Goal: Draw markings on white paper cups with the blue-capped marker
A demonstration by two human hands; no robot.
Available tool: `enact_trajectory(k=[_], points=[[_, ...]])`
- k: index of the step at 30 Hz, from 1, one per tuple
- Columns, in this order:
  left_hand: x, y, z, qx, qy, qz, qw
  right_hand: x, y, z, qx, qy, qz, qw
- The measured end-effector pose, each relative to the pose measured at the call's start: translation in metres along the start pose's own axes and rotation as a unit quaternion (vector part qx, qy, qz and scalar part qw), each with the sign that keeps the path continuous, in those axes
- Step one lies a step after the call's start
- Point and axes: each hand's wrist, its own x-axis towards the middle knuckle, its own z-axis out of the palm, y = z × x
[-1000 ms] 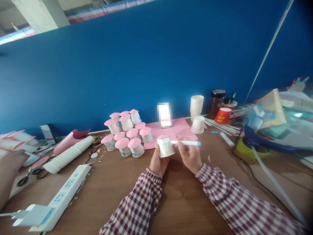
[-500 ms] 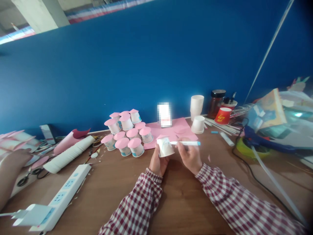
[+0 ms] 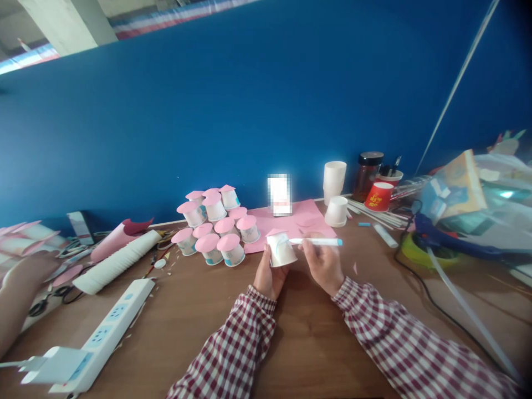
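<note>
My left hand [image 3: 269, 275] grips a small white paper cup [image 3: 281, 250], turned upside down, with a pink paper disc on its top. My right hand [image 3: 324, 267] pinches a white marker with a blue end [image 3: 319, 242], held level, its tip touching the side of the cup. Blue lines show on the cup wall. Both hands hover just above the brown table [image 3: 291, 343], in front of a pink paper sheet [image 3: 301, 217].
A pile of several pink-topped cups [image 3: 216, 227] sits left of my hands. A long sleeve of stacked white cups [image 3: 118, 261] and a power strip [image 3: 103, 332] lie further left. White cups [image 3: 334, 183], a red cup [image 3: 379, 196], a jar and cables crowd the right. Another person's hand [image 3: 16, 293] is at the far left.
My hands, the cup and the marker have barely shifted. The other person's hand at the far left has moved slightly up and right.
</note>
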Motion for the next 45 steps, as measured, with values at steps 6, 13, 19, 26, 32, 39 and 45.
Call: enact_trajectory(k=[6,13,19,26,32,39,45], points=[[0.0003,0.0000,-0.0002,-0.003,0.006,-0.003,1.000,0.0003,-0.0003,0.0005,0.002,-0.005,-0.007,1.000],[0.0003,0.0000,-0.0006,-0.010,0.003,-0.001,1.000,0.0004,0.0001,-0.0003,0.006,-0.008,-0.005,1.000],[0.0007,0.0000,-0.0003,-0.008,0.009,-0.002,1.000,0.0007,0.0002,-0.0004,0.005,-0.007,-0.006,1.000],[0.0005,-0.0005,-0.0020,-0.004,0.012,-0.010,1.000,0.0011,0.0006,-0.0002,0.000,-0.005,-0.011,1.000],[0.0001,-0.0004,-0.0009,-0.001,0.001,-0.007,1.000,0.0003,0.0004,-0.0004,0.005,0.001,-0.006,1.000],[-0.0010,0.0007,0.0018,-0.005,-0.009,-0.004,1.000,-0.0018,-0.0049,0.0008,0.019,-0.012,-0.005,1.000],[-0.0010,0.0001,0.0032,-0.004,-0.023,-0.002,1.000,-0.0039,-0.0035,0.0019,0.018,-0.022,0.008,1.000]])
